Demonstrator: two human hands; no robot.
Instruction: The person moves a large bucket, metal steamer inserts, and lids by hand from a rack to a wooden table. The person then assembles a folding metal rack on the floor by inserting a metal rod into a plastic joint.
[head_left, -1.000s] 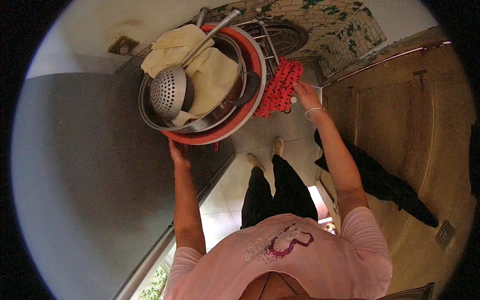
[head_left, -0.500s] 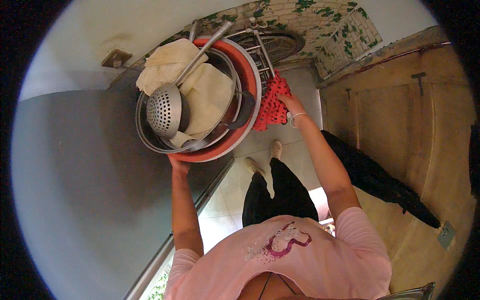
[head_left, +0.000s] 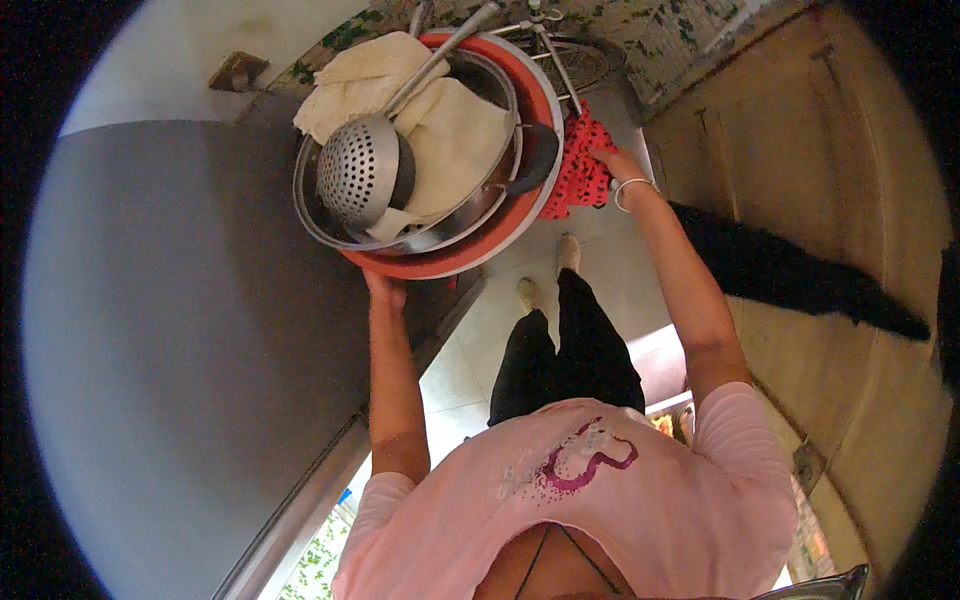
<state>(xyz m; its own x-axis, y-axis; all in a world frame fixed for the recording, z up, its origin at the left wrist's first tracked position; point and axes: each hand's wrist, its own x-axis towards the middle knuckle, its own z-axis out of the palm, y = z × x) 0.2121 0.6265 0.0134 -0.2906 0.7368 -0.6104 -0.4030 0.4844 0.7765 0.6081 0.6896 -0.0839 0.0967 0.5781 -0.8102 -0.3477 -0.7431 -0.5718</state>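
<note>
A large red basin (head_left: 553, 100) with a pale rim is held up in front of me. My left hand (head_left: 386, 287) grips its near underside, with the fingers mostly hidden. My right hand (head_left: 624, 168) is closed on a red cloth with black dots (head_left: 578, 165), which hangs beside the basin's right side. Inside the basin sits a steel pot (head_left: 305, 205) with a black loop handle (head_left: 537, 160). Cream cloths (head_left: 455, 145) lie bunched in the pot. Across them rests a perforated metal ladle (head_left: 357, 172), its long handle pointing to the far rim.
A bicycle (head_left: 575, 65) stands beyond the basin by a brick-patterned wall (head_left: 640, 30). To my left is a grey-and-white wall (head_left: 180, 300); to my right, a brown wooden surface (head_left: 800, 180) with a black cloth-like thing (head_left: 790, 270) along it. Pale floor tiles (head_left: 455, 370) lie below.
Basin, pot, ladle and both hands have shifted up and slightly right in the view. The bicycle is now partly cut off at the top. My grips look the same.
</note>
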